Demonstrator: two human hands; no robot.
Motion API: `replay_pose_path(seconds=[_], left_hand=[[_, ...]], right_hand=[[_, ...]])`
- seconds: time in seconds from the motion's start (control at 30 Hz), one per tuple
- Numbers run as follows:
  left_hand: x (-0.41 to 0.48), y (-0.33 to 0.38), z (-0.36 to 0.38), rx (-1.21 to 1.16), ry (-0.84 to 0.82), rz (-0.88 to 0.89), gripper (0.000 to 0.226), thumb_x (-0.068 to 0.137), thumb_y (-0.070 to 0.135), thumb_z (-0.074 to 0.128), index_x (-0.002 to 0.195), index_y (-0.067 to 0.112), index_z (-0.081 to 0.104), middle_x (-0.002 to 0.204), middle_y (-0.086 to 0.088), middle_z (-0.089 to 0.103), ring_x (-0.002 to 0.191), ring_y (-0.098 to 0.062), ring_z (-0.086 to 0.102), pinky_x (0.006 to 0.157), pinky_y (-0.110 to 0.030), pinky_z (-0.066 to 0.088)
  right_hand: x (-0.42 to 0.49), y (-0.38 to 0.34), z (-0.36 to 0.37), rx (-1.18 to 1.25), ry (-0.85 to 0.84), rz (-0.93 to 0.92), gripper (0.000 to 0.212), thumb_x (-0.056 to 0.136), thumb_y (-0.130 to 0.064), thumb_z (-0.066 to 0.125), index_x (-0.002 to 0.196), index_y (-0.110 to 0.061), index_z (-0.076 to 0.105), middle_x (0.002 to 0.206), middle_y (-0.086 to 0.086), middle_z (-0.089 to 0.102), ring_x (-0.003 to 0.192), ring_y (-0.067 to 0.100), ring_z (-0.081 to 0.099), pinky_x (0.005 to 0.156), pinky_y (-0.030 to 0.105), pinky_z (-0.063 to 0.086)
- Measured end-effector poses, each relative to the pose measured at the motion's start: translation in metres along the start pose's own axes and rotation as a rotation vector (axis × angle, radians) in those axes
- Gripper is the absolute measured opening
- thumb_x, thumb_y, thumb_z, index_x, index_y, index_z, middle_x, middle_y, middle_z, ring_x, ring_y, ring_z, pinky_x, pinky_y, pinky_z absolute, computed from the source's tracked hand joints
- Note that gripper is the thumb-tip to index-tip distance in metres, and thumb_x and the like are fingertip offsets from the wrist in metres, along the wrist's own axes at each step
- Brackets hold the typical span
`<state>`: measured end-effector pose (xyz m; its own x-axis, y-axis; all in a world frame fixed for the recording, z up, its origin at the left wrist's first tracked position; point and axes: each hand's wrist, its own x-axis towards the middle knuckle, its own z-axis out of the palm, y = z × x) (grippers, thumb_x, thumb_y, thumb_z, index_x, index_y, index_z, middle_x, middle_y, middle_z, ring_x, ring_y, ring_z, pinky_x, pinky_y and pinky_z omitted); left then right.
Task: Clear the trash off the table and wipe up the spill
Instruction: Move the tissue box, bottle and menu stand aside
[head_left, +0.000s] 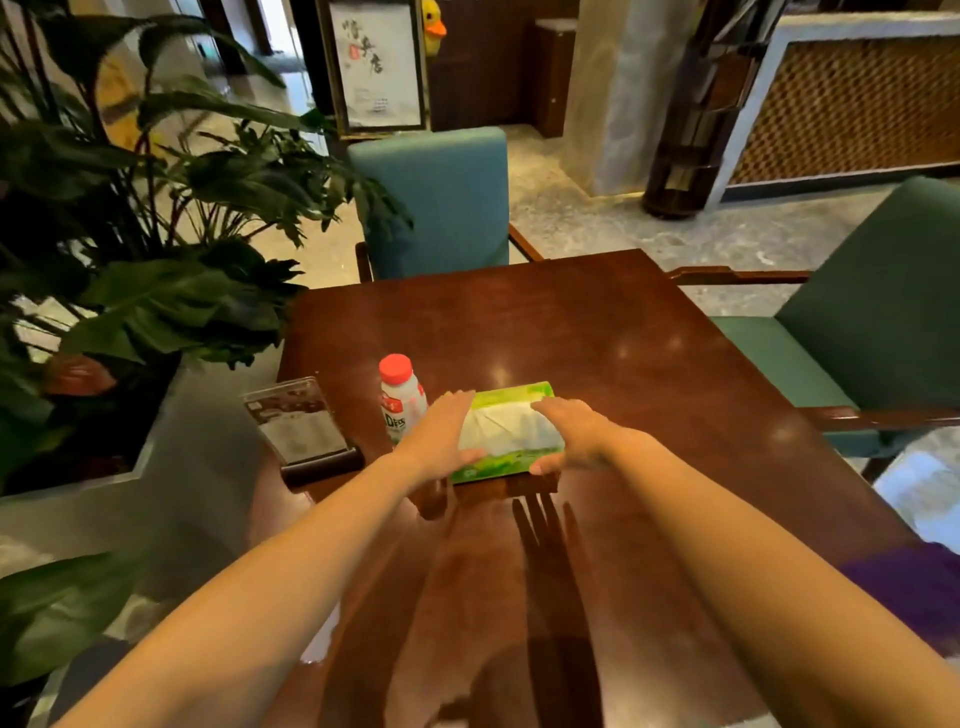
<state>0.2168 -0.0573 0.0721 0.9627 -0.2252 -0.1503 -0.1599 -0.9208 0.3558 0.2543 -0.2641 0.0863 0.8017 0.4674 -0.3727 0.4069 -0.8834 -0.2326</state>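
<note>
A green tissue pack (511, 395) with white tissue showing on top lies on the dark wooden table (597, 332). My left hand (441, 436) rests flat along its left side, fingers straight, thumb at the near edge. On the pack's right side my right hand (574, 434) lies with straight fingers reaching over the white tissue. Just left of the pack, upright, stands a small white bottle (401, 395) with a red cap. A darker glossy patch (498, 686) sits near the table's front edge; whether it is liquid I cannot tell.
A clear acrylic sign holder (301, 426) stands at the table's left edge. A large potted plant (156, 260) crowds the left side. A blue chair (441, 202) faces the far edge and a green armchair (857, 322) sits to the right.
</note>
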Motion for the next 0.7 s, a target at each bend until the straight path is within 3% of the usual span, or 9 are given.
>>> replay_pose_path(seconds=[0.1,0.3,0.53,0.7], left_hand=[[0.017,-0.008,0.012,0.059,-0.053,-0.006,0.096,0.083,0.045,0.062,0.148,0.006,0.003,0.159,-0.013,0.002,0.147,-0.027,0.000,0.119,-0.035,0.005],[0.056,-0.021,0.028,0.125,-0.087,-0.015,0.112,0.073,0.059,0.064,0.148,0.005,0.001,0.158,-0.014,-0.001,0.147,-0.029,-0.003,0.120,-0.044,0.006],[0.078,-0.037,0.043,0.027,-0.119,-0.087,0.120,0.067,0.057,0.071,0.148,0.005,0.000,0.158,-0.015,-0.004,0.147,-0.028,-0.005,0.120,-0.043,0.001],[0.085,-0.035,0.047,-0.049,-0.087,-0.132,0.117,0.061,0.050,0.079,0.146,0.005,0.013,0.155,-0.016,0.015,0.143,-0.031,0.011,0.118,-0.039,0.008]], right_hand=[[0.021,0.003,0.006,-0.075,0.008,-0.012,0.105,0.073,-0.056,0.068,0.150,-0.014,0.010,0.159,0.009,0.011,0.146,0.028,0.012,0.119,0.043,0.017],[0.060,0.018,0.008,-0.153,0.018,-0.002,0.116,0.070,-0.061,0.066,0.150,-0.011,-0.001,0.160,0.009,-0.004,0.148,0.027,-0.001,0.119,0.045,0.010],[0.098,0.044,0.003,-0.054,-0.091,-0.050,0.117,0.068,-0.051,0.075,0.150,-0.008,0.003,0.160,0.011,0.000,0.148,0.027,0.001,0.120,0.038,0.007],[0.106,0.058,0.007,0.092,-0.136,-0.087,0.118,0.066,-0.038,0.082,0.150,-0.009,0.005,0.160,0.009,0.003,0.148,0.023,0.003,0.119,0.034,0.007]])
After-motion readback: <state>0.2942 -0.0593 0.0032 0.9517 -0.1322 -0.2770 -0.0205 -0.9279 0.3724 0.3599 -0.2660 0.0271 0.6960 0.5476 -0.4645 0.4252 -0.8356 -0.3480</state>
